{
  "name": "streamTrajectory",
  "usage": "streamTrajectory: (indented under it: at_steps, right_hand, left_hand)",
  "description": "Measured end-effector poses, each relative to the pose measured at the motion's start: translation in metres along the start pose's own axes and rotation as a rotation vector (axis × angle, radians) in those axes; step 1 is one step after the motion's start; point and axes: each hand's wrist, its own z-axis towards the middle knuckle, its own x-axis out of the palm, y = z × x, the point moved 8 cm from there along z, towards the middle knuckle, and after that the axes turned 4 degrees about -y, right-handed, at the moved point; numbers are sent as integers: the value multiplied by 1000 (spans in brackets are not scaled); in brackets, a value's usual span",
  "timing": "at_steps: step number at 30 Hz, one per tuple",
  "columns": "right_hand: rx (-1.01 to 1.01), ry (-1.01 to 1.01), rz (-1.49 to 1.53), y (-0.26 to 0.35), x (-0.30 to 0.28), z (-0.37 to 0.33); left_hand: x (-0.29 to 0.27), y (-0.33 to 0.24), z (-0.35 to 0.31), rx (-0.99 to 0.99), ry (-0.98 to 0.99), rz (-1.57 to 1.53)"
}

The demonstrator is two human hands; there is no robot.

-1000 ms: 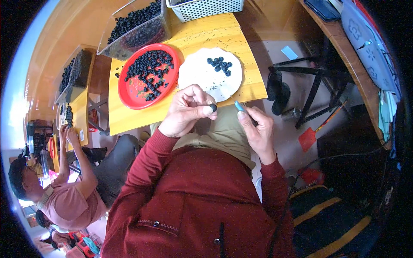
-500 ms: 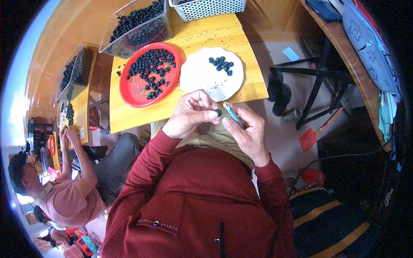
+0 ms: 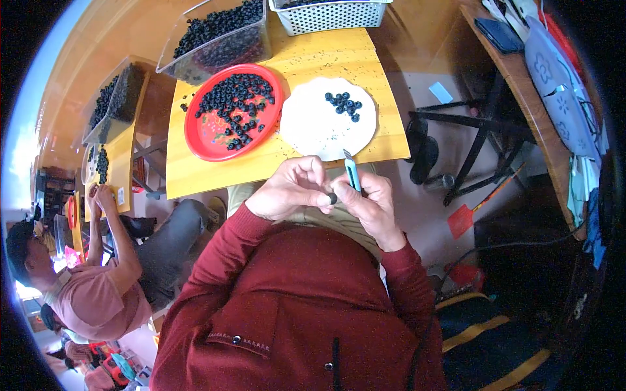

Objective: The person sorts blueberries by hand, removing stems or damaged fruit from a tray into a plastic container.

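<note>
Between the thumb and fingers of my left hand [image 3: 292, 192] is a small round black part [image 3: 332, 198], rubber-looking. A light blue utility knife [image 3: 353, 174] is gripped in my right hand [image 3: 375, 210], its short blade pointing up and away. My right thumb is close to the part, and I cannot tell whether it touches. Just beyond my hands lies a white scalloped plate [image 3: 306, 133] with several black parts [image 3: 344, 106] and dark crumbs on it. To its left, a red oval tray [image 3: 190, 133] carries many similar parts [image 3: 238, 101].
Behind the tray stands a clear bin [image 3: 215, 55] full of black parts, beside a white perforated basket [image 3: 329, 18]. Dark scraps dot the yellow tabletop [image 3: 215, 179]. At left, a seated person [image 3: 98, 293] works at another table. A dark folding frame [image 3: 479, 140] stands at right.
The knife has swung more upright, its blade showing more clearly. My right hand has moved closer to the black part. The view has shifted slightly.
</note>
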Motion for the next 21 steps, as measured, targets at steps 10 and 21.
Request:
streamTrajectory:
  at_steps: [10, 21]
  right_hand:
    - [35, -328, -264, -46, -51, -17]
    - [112, -438, -136, -66, -69, -42]
  left_hand:
    - [-96, -99, -32, 356, -585, 929]
    - [-78, -117, -14, 517, -673, 1720]
